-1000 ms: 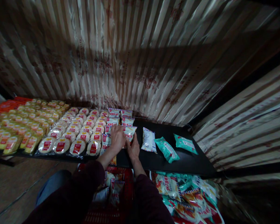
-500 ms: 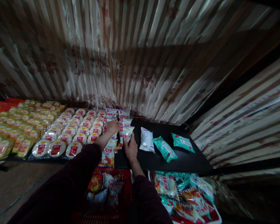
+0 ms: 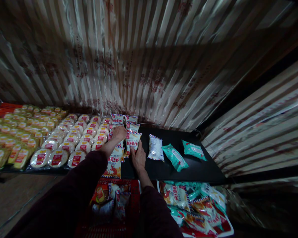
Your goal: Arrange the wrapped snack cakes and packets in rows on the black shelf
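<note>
My left hand (image 3: 119, 133) rests with curled fingers on a column of red-and-white striped snack packets (image 3: 117, 119) laid out on a black shelf (image 3: 203, 172). My right hand (image 3: 138, 157) lies just to the right, its fingers spread flat against the lower edge of another striped packet (image 3: 132, 138). More packets of this kind (image 3: 113, 165) run down toward the shelf's front edge under my left forearm.
Round white cakes in wrappers (image 3: 75, 137) and yellow packets (image 3: 15, 132) fill the shelf's left part. A white packet (image 3: 156, 148) and two teal packets (image 3: 175, 158) lie to the right. Below are a red basket (image 3: 114, 201) and a pile of bagged snacks (image 3: 196, 205). A striped curtain (image 3: 139, 59) hangs behind.
My left hand has moved up the packet column toward the back of the shelf, uncovering the front packets. My right hand has stayed beside them, shifting slightly.
</note>
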Demonstrator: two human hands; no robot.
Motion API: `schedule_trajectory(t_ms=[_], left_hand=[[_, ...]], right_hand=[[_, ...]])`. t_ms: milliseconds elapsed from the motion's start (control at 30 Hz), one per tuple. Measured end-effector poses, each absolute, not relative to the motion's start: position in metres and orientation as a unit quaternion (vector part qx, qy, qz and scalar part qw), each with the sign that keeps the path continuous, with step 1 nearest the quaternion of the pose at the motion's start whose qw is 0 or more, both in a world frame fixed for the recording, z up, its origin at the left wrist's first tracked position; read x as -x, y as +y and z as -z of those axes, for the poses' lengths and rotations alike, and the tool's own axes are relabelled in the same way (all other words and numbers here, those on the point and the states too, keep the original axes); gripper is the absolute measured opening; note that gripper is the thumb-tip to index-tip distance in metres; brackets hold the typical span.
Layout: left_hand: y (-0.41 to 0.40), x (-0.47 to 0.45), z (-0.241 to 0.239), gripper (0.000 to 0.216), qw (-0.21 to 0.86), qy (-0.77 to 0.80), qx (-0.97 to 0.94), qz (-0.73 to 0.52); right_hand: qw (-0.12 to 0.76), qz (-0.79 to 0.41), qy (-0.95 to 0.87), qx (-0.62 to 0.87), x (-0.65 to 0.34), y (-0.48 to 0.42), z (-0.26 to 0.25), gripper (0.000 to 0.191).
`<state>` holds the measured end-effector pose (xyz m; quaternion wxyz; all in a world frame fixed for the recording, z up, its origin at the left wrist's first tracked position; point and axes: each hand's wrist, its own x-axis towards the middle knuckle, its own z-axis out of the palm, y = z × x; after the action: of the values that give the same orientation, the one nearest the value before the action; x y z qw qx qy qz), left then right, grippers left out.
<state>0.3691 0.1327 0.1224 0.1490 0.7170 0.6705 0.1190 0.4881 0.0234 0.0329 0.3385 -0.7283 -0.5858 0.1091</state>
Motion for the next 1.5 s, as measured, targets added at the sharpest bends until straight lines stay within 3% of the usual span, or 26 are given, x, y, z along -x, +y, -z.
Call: schedule_trajectory(t_ms=[233, 400, 533, 867, 1133, 1500], left_hand=[[0.127, -0.369, -0.126, 0.033, 0.093, 0.653, -0.734, -0.161], [0.087, -0.373, -0.140, 0.026, 0.063, 0.586, -0.756, -0.285], [0.036, -0.380, -0.130, 0.035, 0.101, 0.501, -0.776, -0.368], [-0.028, -0.389, -0.072, 0.059, 0.173, 0.496, -0.794, -0.305], [-0.042, -0.391, -0.056, 0.062, 0.198, 0.507, -0.795, -0.269], [-0.050, -0.391, -0.055, 0.065, 0.243, 0.528, -0.769, -0.266]], right_hand=[[0.342, -0.089, -0.588, 0.727, -0.487, 0.023, -0.030, 0.064], [0.353, -0.091, -0.590, 0.720, -0.488, 0.023, -0.026, 0.066], [0.372, -0.107, -0.587, 0.711, -0.490, 0.024, -0.025, 0.065], [0.441, -0.216, -0.544, 0.680, -0.499, 0.018, -0.030, 0.070], [0.441, -0.259, -0.528, 0.678, -0.498, 0.018, -0.037, 0.073], [0.433, -0.214, -0.551, 0.681, -0.499, 0.020, -0.034, 0.062]])
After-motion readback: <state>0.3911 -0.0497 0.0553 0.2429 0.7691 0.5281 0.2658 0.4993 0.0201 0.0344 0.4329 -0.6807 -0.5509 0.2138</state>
